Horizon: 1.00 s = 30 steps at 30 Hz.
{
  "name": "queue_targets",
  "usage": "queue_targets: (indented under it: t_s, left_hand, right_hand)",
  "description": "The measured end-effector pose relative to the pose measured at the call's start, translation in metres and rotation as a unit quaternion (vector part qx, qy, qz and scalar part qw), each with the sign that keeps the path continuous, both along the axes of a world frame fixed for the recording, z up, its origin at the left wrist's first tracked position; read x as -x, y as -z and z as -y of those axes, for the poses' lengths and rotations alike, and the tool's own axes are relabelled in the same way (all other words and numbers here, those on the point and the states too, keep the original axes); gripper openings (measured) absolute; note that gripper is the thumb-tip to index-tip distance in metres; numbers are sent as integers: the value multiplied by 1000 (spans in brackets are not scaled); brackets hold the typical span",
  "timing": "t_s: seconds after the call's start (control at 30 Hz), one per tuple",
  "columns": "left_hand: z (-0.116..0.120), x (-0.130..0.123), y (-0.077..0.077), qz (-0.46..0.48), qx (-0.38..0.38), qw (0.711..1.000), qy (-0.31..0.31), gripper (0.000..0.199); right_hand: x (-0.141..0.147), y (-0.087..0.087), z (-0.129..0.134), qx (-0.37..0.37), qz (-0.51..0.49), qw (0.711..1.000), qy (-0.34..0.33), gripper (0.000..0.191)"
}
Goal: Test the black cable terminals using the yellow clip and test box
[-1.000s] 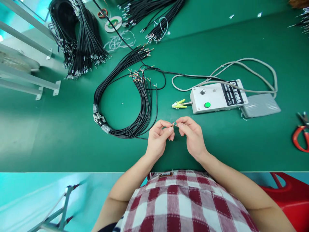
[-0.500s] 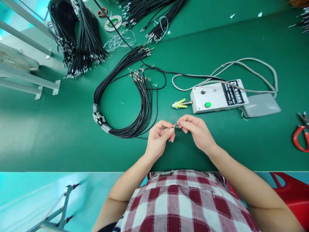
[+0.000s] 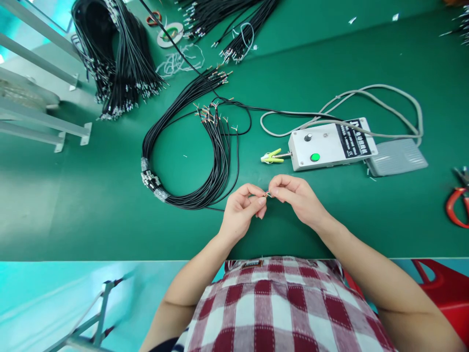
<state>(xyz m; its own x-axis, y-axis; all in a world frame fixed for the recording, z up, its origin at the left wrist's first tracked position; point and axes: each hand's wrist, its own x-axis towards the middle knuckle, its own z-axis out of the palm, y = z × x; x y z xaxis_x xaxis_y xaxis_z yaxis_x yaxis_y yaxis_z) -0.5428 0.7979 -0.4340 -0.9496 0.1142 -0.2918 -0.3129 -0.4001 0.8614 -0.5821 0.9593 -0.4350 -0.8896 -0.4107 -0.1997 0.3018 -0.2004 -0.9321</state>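
My left hand (image 3: 245,205) is closed in a pinch around the end of a black cable, whose thin stripped wires (image 3: 268,194) poke out past the fingertips. From the other side, my right hand (image 3: 294,195) pinches the tips of those wires between thumb and forefinger. The cable appears to run back to the left, to the looped bundle of black cables (image 3: 176,198) on the green bench. Several cables in that bundle end in splayed coloured wires (image 3: 208,115). Just beyond my hands is a yellow clip (image 3: 271,156) on the shaft of a white control box (image 3: 330,146).
A grey foot pedal (image 3: 397,157) and looped grey cord (image 3: 414,105) lie by the box. Red-handled pliers (image 3: 456,205) are at the far right. More black cable bundles (image 3: 117,54), a white tape roll (image 3: 170,35) and red-handled scissors (image 3: 154,18) sit at the back left.
My right fingertips have come closer to the left ones and now meet at the wires; before, a small gap showed between them. The view has shifted slightly.
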Motion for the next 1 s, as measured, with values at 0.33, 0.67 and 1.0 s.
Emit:
queue_targets:
  t_s: [0.33, 0.67, 1.0]
  left_hand:
    - [0, 0, -1, -6, 4, 1000, 2, 24]
    - [1, -1, 1, 1, 16, 1000, 20, 24]
    - [1, -2, 4, -2, 34, 999, 33, 23]
  right_hand:
    - [-3, 0, -9, -19, -4, 1000, -20, 13]
    - [-2, 0, -7, -29, 6, 999, -25, 16]
    - [4, -7, -15, -107, -92, 989, -45, 15]
